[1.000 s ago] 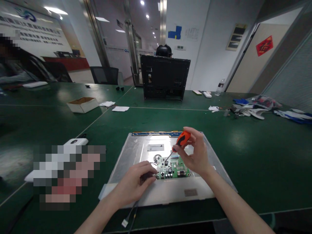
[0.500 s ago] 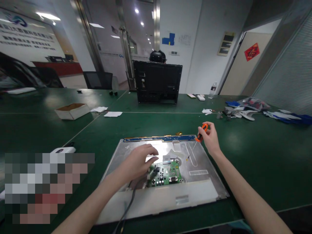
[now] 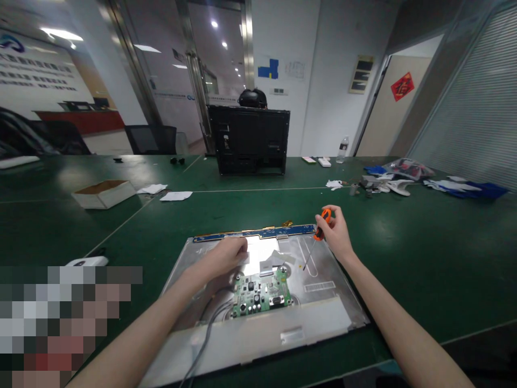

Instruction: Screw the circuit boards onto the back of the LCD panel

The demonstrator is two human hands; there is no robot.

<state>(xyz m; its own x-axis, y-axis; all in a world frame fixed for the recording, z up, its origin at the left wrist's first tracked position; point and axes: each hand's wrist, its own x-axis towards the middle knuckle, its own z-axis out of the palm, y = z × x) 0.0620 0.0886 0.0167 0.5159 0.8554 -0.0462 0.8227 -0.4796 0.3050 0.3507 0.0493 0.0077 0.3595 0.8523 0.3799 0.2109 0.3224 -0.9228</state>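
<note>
A flat metal display panel (image 3: 327,299) lies back side up on the table in front of me. My right hand (image 3: 337,234) grips an orange and black screwdriver (image 3: 323,223); its thin shaft slants down over the panel's right side. Fingers curled together, my left hand (image 3: 228,253) is low over the panel's middle, by a pale flap; whatever is between the fingertips is hidden. Just below it sits a green circuit board (image 3: 262,291) with dark cables (image 3: 208,337) running from its left side. A narrow blue circuit strip (image 3: 266,233) lines the far edge.
A black monitor back (image 3: 248,141) stands across the table, a person's dark head covering behind it. An open box (image 3: 104,195) and white papers (image 3: 176,196) lie left. Gloves, bags and metal parts (image 3: 374,183) are piled right, near a water bottle (image 3: 342,150).
My left hand has gone from spread fingers above the green board to curled fingers farther back, uncovering more of the board. The right hand keeps the screwdriver. The view has shifted slightly.
</note>
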